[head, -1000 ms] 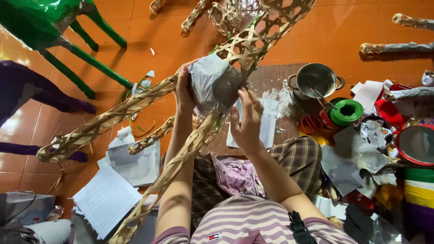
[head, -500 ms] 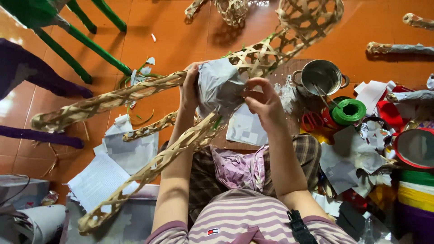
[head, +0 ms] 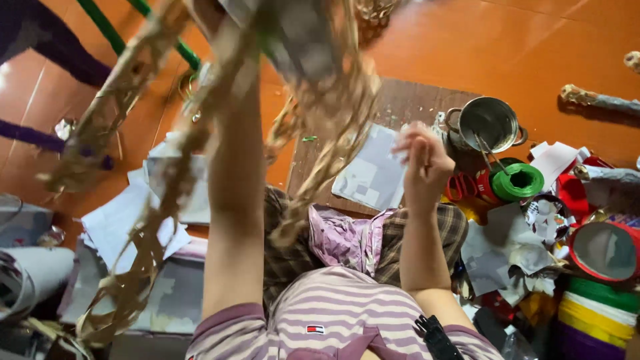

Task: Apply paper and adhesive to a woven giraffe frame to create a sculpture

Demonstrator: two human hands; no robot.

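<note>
Landmark: the steel pot (head: 490, 123) on the orange floor.

Far left of the pot, a white paper roll (head: 30, 273) lies at the frame edge. Nearer, loose paper sheets (head: 123, 220) are spread on the floor, still well left of the pot.

Left of the pot and raised toward the camera: a woven bamboo frame (head: 143, 187), blurred, its long lattice arms slanting down to the lower left. Its hub is wrapped in grey paper (head: 303, 40), up and left of the pot, at the top edge.

Left arm runs straight up into that hub. The left hand (head: 213, 17) is at the frame's top edge, blurred and partly cut off; it appears to grip the bamboo frame, but the finger spread cannot be told.

Just left of the pot, lower: the right hand (head: 420, 163), free of the frame, fingers bunched narrow with tips pinched together. Whether it pinches anything cannot be told. Behind it, a paper sheet (head: 373, 177) lies on a brown board (head: 400, 100).

Just below-right of the pot: a green wire spool (head: 519, 181). Farther right and lower, a red-rimmed round container (head: 603, 250).
</note>
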